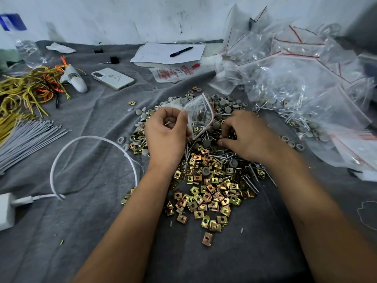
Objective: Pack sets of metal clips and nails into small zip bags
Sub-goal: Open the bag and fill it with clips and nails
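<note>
My left hand [166, 132] pinches a small clear zip bag [201, 114] with a red seal line and holds it above the pile; nails and grey caps show inside it. To its right, my right hand [243, 135] lies palm down on the pile, fingers curled and pinching at small parts; what they hold is hidden. A heap of gold-coloured square metal clips [210, 190] spreads in front of both hands. Nails and screws [250, 180] lie mixed into the pile, with round grey caps [224, 103] behind.
Filled and empty zip bags [295, 78] pile up at the right. A phone [112, 78], papers with a pen [169, 53], yellow and orange ties [26, 88], grey sticks [26, 137] and a white cable [85, 144] with its charger [6, 211] lie on the grey cloth.
</note>
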`<state>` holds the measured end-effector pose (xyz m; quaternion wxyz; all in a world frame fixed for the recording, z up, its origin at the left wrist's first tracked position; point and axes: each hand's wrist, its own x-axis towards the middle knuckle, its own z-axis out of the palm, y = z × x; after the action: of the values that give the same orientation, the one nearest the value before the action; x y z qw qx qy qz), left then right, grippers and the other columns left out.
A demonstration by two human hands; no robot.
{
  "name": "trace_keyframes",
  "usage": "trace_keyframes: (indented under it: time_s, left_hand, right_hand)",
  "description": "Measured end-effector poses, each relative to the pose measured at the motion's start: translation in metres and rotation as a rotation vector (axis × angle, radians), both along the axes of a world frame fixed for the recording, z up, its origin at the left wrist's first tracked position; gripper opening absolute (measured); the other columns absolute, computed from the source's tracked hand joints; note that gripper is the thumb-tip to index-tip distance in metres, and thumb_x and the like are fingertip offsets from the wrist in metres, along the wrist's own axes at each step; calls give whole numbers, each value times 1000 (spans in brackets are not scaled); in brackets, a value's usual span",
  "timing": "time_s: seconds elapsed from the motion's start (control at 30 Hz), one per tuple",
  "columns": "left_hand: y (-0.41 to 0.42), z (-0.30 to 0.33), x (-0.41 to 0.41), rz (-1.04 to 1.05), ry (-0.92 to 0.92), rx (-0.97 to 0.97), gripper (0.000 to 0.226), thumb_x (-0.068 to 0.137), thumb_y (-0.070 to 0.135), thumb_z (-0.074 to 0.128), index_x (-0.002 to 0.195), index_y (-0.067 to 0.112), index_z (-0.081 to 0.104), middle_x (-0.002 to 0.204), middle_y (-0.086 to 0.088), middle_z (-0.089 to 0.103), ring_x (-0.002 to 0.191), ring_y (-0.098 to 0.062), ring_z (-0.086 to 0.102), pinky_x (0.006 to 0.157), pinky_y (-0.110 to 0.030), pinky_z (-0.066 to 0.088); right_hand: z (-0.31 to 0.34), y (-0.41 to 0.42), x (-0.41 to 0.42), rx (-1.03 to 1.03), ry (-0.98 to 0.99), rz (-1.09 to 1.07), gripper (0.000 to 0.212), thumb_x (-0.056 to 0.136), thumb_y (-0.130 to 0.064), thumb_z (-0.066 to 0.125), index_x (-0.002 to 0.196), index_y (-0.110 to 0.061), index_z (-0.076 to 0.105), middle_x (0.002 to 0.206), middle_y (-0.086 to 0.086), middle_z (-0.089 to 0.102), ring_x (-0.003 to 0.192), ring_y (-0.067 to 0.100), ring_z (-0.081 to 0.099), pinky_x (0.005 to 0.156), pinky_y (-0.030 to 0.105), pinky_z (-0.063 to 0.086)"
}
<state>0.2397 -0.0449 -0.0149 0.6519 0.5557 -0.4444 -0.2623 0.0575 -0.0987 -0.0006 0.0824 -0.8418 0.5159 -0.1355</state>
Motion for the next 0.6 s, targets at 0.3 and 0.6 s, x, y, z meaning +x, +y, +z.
trace_keyframes:
  time_s: [0.3, 0.6]
  left_hand:
    - [-1, -1, 1, 1, 2, 4, 14, 100, 10, 64, 87, 7, 66, 63, -3, 66, 52, -12, 59, 53, -24, 50]
    - [-1, -1, 0, 2, 1, -1, 13, 100, 9, 65, 88, 5, 66, 61, 0, 65, 50, -9, 59, 51, -22, 50]
  right_hand:
    - [10, -4, -13, -32, -220, 22, 18, 94, -31, 71, 99, -15, 78, 102, 4, 59, 99, 22, 57, 85, 36, 45]
    - [8, -2, -13, 1, -153, 131, 15, 84, -37, 80, 98, -32, 77, 100, -3, 54, 105, 14, 44, 93, 34, 37]
